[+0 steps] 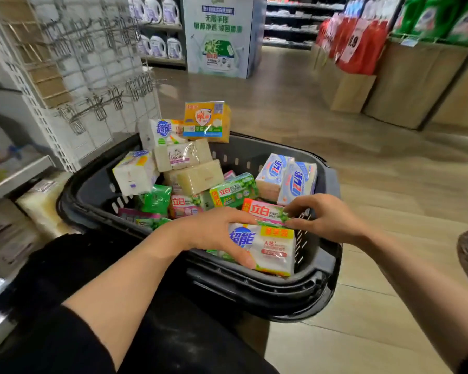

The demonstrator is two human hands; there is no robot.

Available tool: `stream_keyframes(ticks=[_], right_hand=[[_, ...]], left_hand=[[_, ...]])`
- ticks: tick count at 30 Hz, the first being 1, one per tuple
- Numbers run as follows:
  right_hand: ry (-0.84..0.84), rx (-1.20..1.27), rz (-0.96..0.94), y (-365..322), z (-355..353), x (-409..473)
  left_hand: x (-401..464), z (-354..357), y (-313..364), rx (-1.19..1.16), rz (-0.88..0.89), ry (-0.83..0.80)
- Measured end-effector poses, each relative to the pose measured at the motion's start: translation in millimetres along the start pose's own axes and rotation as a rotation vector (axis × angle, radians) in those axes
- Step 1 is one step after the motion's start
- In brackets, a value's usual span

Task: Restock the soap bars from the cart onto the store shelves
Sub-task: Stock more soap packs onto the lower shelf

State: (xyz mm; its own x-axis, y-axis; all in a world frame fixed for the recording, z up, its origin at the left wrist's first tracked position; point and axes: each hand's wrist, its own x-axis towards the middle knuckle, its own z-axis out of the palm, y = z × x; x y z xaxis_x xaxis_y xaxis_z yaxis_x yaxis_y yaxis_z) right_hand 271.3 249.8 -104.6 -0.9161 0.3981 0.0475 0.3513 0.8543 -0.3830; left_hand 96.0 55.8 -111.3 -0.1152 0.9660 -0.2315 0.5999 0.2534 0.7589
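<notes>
- While the cart basket (254,155) sits at centre frame heaped with packs, the left hand (214,233) grips the white soap pack (270,247) at 6 o'clock of the basket, thumb along the near face and fingers curled over the top.
- Right hand (327,217) pinches the red-and-white soap pack (262,211), which lies just behind the white one and touches it; fingertips meet at its right end.
- Remaining stock: blue-striped packs (287,176) at 3 o'clock, green packs (233,191) mid-basket, plain tan bars (197,176) above them, orange pack (207,121) perched on top at 12 o'clock.
- Shelf (16,171) is at 9 o'clock, partly filled.
- Risk, judged: the pile is loosely stacked, so pulling a near pack could shift its support and tip the orange pack over the far rim.
- Risk, judged: film wrap looks slick; a fingertip pinch on the red pack may slip when lifted, and the two packs may drag each other since they touch.
- Hard to make out: shelf contents are blurred and cut off at the left edge; the target slot cannot be identified.
- Underside of the white pack and what it rests on are hidden; the basket floor is not visible.
- Brown object at 3 o'clock frame edge is unidentifiable.
</notes>
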Motion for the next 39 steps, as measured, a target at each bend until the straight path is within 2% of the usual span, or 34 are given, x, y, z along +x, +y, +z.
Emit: stream_keyframes(ticks=[5,12,14,17,18,20,22,26,28,30,33,34,36,38,39], right_hand=[[-0.047,-0.024,0.006,-2,-3,-1],[-0.251,-0.048,-0.084,-13,-7,2],[-0.226,0.074,-0.08,-18,-9,0],[-0.229,0.526,-0.022,-31,-18,-14],[-0.267,0.553,-0.027,-36,-20,-19],[-0.317,0.358,-0.08,-45,-16,-27],[-0.275,0.172,-0.124,-54,-10,-32],[-0.168,0.25,-0.181,-57,-4,-35],[-0.105,0.323,-0.185,-52,-2,-37],[-0.003,0.466,-0.162,-49,2,-36],[0.177,0.668,-0.038,-44,1,-23],[0.172,0.613,-0.016,-43,-1,-19],[0.007,0.375,-0.013,-45,-1,-14],[-0.169,0.01,-0.036,-52,6,-12],[-0.193,-0.203,-0.052,-56,12,-11]], left_hand=[[-9,-3,1,-0.163,0.051,0.043],[-10,-6,-3,-0.24,0.002,0.038],[-11,-8,-5,-0.3,-0.044,0.036],[-9,-10,-2,-0.34,-0.19,0.05],[-8,-9,0,-0.342,-0.239,0.037],[-8,-7,2,-0.35,-0.291,0.012],[-8,-6,2,-0.385,-0.309,-0.001],[-11,-10,3,-0.513,-0.295,-0.034],[-11,-12,3,-0.631,-0.258,0.001],[-13,-14,4,-0.713,-0.229,0.086],[-18,-21,0,-0.758,-0.194,0.312],[-21,-25,-1,-0.781,-0.174,0.414],[-29,-34,-7,-0.826,-0.147,0.636],[-37,-43,-16,-0.842,-0.156,0.848],[-40,-46,-22,-0.852,-0.172,0.935]])
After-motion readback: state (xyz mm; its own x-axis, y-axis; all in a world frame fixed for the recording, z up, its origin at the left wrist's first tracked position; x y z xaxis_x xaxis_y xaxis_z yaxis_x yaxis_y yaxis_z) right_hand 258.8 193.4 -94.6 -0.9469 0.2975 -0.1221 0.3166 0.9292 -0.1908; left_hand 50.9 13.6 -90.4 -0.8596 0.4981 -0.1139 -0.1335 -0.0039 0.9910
